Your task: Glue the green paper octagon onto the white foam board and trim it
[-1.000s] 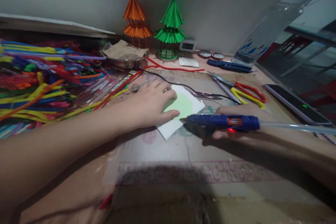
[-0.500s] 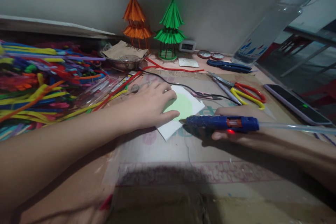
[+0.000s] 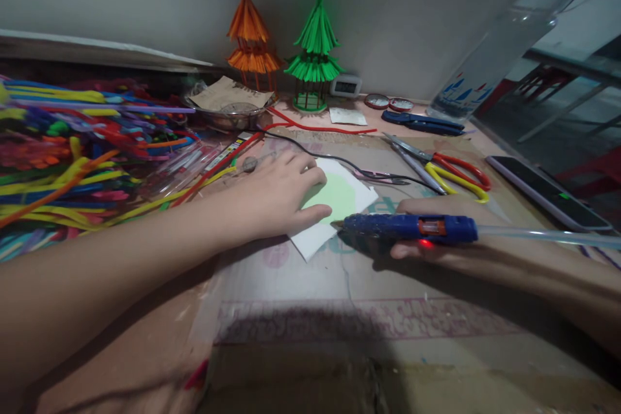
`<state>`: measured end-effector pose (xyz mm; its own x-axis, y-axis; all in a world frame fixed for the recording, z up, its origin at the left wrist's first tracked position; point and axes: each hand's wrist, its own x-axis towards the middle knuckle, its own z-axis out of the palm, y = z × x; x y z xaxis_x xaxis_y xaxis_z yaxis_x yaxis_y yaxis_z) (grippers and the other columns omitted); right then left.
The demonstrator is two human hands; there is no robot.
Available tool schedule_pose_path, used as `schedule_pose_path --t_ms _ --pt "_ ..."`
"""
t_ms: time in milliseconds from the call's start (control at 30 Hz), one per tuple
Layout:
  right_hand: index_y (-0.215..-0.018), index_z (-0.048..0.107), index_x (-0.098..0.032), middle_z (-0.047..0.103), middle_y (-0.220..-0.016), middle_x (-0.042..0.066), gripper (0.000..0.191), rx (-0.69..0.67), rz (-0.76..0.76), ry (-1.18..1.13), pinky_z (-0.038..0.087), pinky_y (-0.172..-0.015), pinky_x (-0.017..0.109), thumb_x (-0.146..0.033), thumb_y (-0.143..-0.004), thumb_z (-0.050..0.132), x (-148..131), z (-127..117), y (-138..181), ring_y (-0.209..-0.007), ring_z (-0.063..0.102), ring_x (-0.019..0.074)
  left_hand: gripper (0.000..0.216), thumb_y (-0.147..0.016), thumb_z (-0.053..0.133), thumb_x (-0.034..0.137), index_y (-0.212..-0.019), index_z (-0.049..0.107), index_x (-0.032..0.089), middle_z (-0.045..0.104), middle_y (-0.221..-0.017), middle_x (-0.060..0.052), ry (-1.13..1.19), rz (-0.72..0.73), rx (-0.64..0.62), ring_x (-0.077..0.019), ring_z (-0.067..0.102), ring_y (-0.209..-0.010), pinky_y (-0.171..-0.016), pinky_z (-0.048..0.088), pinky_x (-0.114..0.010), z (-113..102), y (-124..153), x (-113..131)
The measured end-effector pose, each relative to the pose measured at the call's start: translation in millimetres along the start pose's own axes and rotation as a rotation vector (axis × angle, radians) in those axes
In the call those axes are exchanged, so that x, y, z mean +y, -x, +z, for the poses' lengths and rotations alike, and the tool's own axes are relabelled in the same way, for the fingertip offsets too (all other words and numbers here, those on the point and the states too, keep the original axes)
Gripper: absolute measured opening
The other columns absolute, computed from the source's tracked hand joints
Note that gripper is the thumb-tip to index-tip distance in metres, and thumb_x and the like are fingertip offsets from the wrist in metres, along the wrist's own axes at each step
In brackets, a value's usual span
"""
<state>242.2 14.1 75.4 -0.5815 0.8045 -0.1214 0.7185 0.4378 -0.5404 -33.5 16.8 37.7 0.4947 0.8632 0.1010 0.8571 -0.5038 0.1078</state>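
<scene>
My left hand (image 3: 286,194) lies flat with fingers spread over a white sheet (image 3: 315,242) bearing a pale green round piece (image 3: 339,194). Part of both is hidden under the fingers. In my right hand (image 3: 417,252) is a blue hot glue gun (image 3: 388,226), its fingers wrapped round the handle below the body. The nozzle points left and sits at the sheet's right edge, close to my left thumb; whether it touches the paper I cannot tell. A clear glue stick (image 3: 543,235) juts from the gun's back, and a red light glows on its side.
Colourful pipe cleaners (image 3: 58,155) are heaped at left. Behind stand an orange (image 3: 247,39) and a green pagoda model (image 3: 315,58). Scissors (image 3: 436,168), a stapler (image 3: 422,121), a phone (image 3: 543,191) and a clear bottle (image 3: 495,58) lie or stand at right. A black cord (image 3: 330,155) crosses the cardboard.
</scene>
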Motion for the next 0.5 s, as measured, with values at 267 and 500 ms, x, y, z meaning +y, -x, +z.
schedule_pose_path --t_ms 267,500 --pt "-0.081 0.076 -0.027 0.069 -0.067 0.0 0.031 -0.012 0.005 -0.011 0.044 -0.059 0.031 -0.058 -0.08 0.076 -4 -1 1 -0.063 0.058 0.0191 0.046 -0.096 0.056 0.055 -0.124 0.066 0.019 0.059 -0.134 -0.016 -0.009 0.006 0.013 -0.0378 0.054 -0.123 -0.102 0.045 -0.055 2 0 -1" --pt "-0.077 0.072 -0.027 0.064 -0.064 -0.002 0.04 0.006 -0.005 0.059 0.042 -0.055 0.028 -0.067 -0.079 0.072 7 3 0 -0.059 0.053 0.0169 0.044 -0.101 0.05 0.053 -0.12 0.068 0.018 0.064 -0.129 -0.016 -0.206 0.086 0.064 -0.0376 0.061 -0.115 -0.095 0.044 -0.053 3 3 4"
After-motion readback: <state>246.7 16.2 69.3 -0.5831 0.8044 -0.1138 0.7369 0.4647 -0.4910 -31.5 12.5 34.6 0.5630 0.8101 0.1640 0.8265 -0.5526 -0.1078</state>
